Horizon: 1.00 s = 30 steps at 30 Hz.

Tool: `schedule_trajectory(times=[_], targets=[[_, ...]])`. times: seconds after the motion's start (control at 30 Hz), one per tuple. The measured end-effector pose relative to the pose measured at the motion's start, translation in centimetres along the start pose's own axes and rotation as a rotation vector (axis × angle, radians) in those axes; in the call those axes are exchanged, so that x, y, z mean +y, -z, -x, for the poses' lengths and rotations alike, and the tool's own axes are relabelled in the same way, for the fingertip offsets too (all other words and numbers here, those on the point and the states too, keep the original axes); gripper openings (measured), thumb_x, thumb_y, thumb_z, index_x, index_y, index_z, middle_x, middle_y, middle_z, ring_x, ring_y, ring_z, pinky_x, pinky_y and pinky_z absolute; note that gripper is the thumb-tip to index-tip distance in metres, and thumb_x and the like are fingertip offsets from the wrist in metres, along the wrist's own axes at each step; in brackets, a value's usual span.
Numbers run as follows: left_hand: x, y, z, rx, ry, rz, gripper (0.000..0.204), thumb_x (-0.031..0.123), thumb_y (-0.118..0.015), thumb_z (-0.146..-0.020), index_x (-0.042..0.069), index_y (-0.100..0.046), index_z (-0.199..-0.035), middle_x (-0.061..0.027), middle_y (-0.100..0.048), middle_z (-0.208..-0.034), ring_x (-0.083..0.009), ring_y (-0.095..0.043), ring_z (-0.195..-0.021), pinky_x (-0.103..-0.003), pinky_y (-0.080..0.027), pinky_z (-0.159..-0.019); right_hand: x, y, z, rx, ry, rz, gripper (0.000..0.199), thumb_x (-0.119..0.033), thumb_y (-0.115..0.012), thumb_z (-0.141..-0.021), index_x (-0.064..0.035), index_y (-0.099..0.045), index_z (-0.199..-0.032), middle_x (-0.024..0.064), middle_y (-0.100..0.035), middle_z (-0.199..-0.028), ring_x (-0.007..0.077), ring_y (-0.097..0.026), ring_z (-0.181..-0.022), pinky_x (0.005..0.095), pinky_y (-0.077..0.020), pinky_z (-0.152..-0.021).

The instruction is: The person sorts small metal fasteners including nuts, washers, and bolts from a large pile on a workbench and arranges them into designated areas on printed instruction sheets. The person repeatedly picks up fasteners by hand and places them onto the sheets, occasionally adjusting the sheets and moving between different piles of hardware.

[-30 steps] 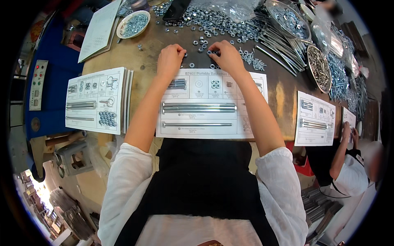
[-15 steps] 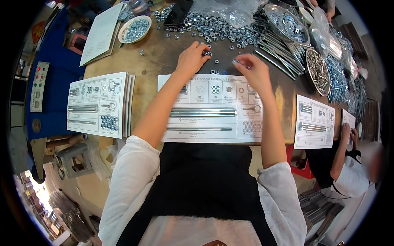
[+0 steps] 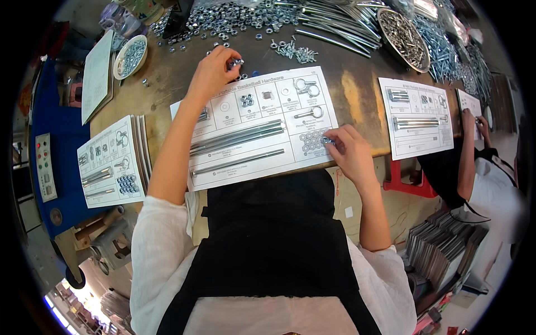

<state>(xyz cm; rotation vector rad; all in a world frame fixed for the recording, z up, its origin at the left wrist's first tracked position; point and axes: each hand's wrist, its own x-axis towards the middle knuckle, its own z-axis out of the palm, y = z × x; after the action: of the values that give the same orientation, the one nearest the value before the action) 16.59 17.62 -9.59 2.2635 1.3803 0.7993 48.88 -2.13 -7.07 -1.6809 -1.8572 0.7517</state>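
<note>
A white printed sheet lies tilted on the table in front of me, with long metal rods and ring pins on it. Past its far edge, my left hand is closed, its fingertips around metal hex nuts. Over the sheet's right-hand corner, my right hand pinches a hex nut by the printed hexagon outlines. Part of that nut is hidden by my fingers.
Loose nuts are heaped at the back, beside steel rods. Small bolts lie nearer. A bowl of hardware and stacked sheets are left. Another sheet and a co-worker are right.
My right hand has come down from behind the sheet to its right-hand corner. My left hand stays by the nuts past the far edge. The view has shifted, and the sheet now looks tilted.
</note>
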Motion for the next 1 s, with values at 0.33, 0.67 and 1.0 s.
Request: schedule_trajectory(times=[0.33, 0.67, 1.0], targets=[[16.6, -9.0, 10.2, -0.298, -0.147, -0.001, 0.023, 0.013, -0.071, -0.084, 0.008, -0.061, -0.104, -0.0087, -0.056, -0.096, -0.0291, -0.066, -0.077, -0.039, -0.056, -0.063, 1.1, 1.7, -0.2, -0.076, 0.126, -0.006, 0.022, -0.005, -0.073, -0.082, -0.0086, -0.068, -0.104, 0.0076, -0.062, -0.094, 0.0278, -0.063, -0.083, 0.038, -0.0521, -0.072], [16.6, -8.1, 11.5, -0.199, -0.197, 0.061, 0.028, 0.015, -0.075, -0.084, 0.006, -0.063, -0.107, -0.0069, -0.055, -0.097, -0.0237, -0.063, -0.089, -0.034, -0.054, -0.07, 2.1, 1.0, -0.1, -0.06, 0.151, -0.075, 0.025, -0.002, -0.076, -0.08, -0.0087, -0.072, -0.104, 0.0051, -0.063, -0.096, 0.0211, -0.061, -0.081, 0.0321, -0.0503, -0.068], [13.5, -3.7, 8.2, -0.174, 0.049, 0.204, 0.028, 0.017, -0.071, -0.09, 0.008, -0.065, -0.115, -0.0081, -0.062, -0.098, -0.0228, -0.065, -0.081, -0.033, -0.054, -0.072, -0.8, 2.0, -2.8, -0.05, 0.108, -0.118, 0.024, -0.006, -0.069, -0.088, -0.0095, -0.071, -0.111, 0.0074, -0.064, -0.098, 0.0251, -0.063, -0.087, 0.0343, -0.0521, -0.076]])
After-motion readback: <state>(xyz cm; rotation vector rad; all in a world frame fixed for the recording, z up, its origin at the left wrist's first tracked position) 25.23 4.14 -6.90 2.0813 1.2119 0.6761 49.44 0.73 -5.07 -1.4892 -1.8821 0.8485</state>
